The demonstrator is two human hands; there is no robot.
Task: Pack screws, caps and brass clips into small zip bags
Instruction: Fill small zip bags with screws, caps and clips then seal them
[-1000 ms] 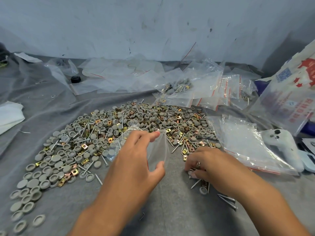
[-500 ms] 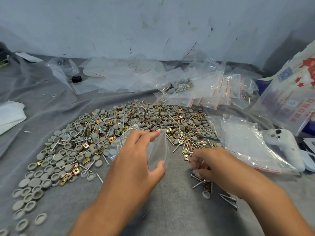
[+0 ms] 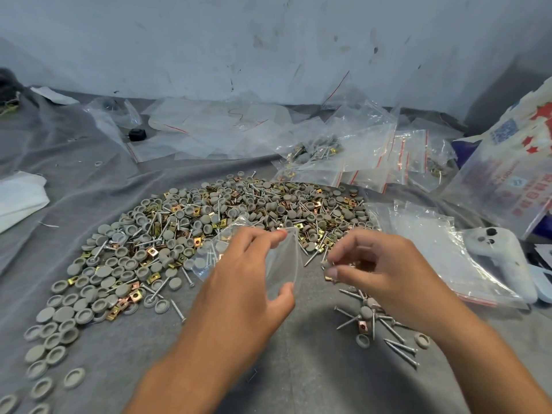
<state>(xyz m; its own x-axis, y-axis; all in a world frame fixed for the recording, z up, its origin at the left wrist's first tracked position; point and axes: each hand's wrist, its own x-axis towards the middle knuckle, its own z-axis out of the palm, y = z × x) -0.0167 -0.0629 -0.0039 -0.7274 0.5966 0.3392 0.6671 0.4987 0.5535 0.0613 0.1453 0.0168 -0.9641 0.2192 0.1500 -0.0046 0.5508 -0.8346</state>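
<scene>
My left hand holds a small clear zip bag by its mouth, forefinger above and thumb below, keeping it open toward the right. A few screws lie inside the bag's far end. My right hand is lifted just right of the bag's mouth, pinching a brass clip and small parts between thumb and fingertips. Under my right wrist lies a small group of screws, caps and a clip. The big heap of grey caps, screws and brass clips spreads across the grey cloth behind and left of both hands.
A stack of empty zip bags lies to the right, with a white controller beside it. Filled and empty bags sit at the back by the wall. A large printed plastic bag stands at far right. White cloth lies at left.
My right hand rose from the cloth with picked parts and moved up toward the bag's mouth. The left hand kept holding the bag open in place.
</scene>
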